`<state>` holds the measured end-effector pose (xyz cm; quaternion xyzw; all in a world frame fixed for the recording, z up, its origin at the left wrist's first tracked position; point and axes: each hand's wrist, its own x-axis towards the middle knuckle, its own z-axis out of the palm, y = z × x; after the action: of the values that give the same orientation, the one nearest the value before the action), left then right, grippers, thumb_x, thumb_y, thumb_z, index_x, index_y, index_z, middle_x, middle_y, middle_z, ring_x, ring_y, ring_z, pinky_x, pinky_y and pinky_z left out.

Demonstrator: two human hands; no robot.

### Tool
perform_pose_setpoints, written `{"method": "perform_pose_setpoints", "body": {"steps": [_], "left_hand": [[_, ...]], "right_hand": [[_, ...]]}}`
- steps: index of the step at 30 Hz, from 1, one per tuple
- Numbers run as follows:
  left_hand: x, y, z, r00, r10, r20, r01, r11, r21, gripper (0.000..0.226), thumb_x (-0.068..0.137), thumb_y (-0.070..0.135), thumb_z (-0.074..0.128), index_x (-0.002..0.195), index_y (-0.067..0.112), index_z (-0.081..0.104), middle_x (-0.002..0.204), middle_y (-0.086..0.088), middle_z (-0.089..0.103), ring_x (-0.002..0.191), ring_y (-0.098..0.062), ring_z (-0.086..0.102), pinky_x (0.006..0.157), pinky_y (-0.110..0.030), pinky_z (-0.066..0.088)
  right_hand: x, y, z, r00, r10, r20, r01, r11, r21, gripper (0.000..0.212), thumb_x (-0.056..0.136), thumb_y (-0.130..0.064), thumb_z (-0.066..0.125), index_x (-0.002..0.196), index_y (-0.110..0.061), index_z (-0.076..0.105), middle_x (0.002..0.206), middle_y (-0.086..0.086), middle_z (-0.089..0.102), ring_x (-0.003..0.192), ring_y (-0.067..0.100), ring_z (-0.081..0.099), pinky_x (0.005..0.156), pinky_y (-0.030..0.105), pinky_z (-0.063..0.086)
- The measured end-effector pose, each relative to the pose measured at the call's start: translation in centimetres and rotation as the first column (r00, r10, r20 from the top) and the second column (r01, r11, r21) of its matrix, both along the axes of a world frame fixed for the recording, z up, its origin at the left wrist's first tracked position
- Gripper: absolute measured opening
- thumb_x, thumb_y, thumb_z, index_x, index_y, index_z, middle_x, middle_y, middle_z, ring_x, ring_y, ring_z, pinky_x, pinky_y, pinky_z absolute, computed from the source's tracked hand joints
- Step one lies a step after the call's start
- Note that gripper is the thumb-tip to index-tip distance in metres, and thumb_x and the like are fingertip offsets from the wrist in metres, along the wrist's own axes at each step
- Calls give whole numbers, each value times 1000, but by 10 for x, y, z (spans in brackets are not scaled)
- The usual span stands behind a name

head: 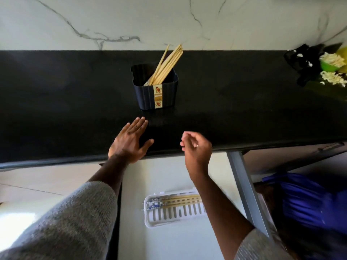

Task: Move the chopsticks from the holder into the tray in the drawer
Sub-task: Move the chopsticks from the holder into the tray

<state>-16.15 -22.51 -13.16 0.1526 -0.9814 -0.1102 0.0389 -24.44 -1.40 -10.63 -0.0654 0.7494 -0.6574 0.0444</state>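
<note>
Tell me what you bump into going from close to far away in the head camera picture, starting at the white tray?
White tray in the drawer → right hand → left hand flat on the black counter → dark holder → chopsticks sticking out → marble wall.

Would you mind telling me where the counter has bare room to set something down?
Left of the holder the black counter is bare; so is the stretch between holder and flowers. The front edge is crowded by the left hand and right hand.
</note>
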Motion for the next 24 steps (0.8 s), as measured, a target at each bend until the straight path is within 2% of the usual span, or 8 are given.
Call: {"method": "perform_pose_setpoints", "body": {"steps": [4, 8, 10, 12, 15, 19, 21, 24], "left_hand": [[0, 1, 2, 1000, 9, -2, -9, 1000, 28, 83, 92, 70, 19, 159, 21, 14, 165, 4, 6, 152, -7, -1, 124, -31, 2], [-2, 1, 1, 1000, 21, -9, -21, 999, 29, 84, 92, 70, 18, 159, 20, 11, 166, 3, 4, 153, -9, -2, 124, -31, 2], [-2, 2, 1, 999, 33, -20, -33, 999, 31, 85, 92, 69, 20, 159, 17, 10, 165, 2, 2, 153, -11, -2, 123, -29, 1], [-2, 2, 0, 999, 41, -30, -41, 999, 30, 86, 92, 68, 22, 159, 16, 11, 166, 0, 3, 153, -13, -2, 124, -30, 2], [-2, 1, -2, 999, 34, -13, -34, 999, 18, 86, 92, 69, 19, 159, 16, 9, 166, 0, 2, 154, -13, -3, 124, -32, 3], [-2, 0, -3, 999, 34, -4, -34, 999, 7, 85, 93, 70, 17, 159, 17, 9, 166, 0, 2, 153, -12, -3, 125, -33, 3], [-2, 1, -3, 999, 34, -9, -34, 999, 6, 86, 93, 70, 17, 159, 16, 10, 166, 0, 3, 153, -11, -3, 125, -32, 2], [-2, 0, -2, 999, 33, -21, -33, 999, 12, 85, 93, 69, 19, 159, 16, 11, 166, 0, 5, 154, -12, -2, 125, -31, 1]], "right_hand": [[-42, -36, 32, 999, 7, -37, -8, 999, -42, 9, 91, -18, 68, 95, -12, 74, 80, 4, 75, 67, 15, 72, 63, 36, 60], [-73, -62, 62, 992, 14, -129, -11, 1000, 29, 11, 93, -18, 69, 99, -11, 74, 88, 2, 75, 77, 12, 72, 69, 24, 59], [-89, -75, 76, 986, 5, -168, 5, 998, 56, 11, 93, -19, 70, 100, -12, 75, 88, -4, 74, 77, 4, 69, 71, 19, 58], [-105, -88, 86, 987, -8, -162, 20, 997, 69, 14, 92, -20, 71, 102, -12, 74, 88, -8, 70, 75, -4, 64, 66, 8, 52], [-127, -105, 95, 994, -9, -106, 19, 996, 91, 24, 92, -28, 71, 109, -11, 71, 97, -4, 72, 78, -3, 64, 62, 4, 48], [-149, -126, 99, 1000, 21, 16, -23, 993, 115, 37, 90, -34, 73, 119, -13, 68, 111, 1, 73, 94, 8, 68, 78, 20, 55], [-157, -135, 105, 998, 22, 67, -30, 992, 120, 36, 90, -32, 73, 119, -12, 68, 111, 2, 72, 94, 10, 66, 74, 20, 53], [-167, -146, 115, 976, 40, 213, -69, 990, 126, 27, 90, -24, 74, 112, -10, 71, 107, 5, 72, 97, 16, 67, 54, 16, 44]]}}
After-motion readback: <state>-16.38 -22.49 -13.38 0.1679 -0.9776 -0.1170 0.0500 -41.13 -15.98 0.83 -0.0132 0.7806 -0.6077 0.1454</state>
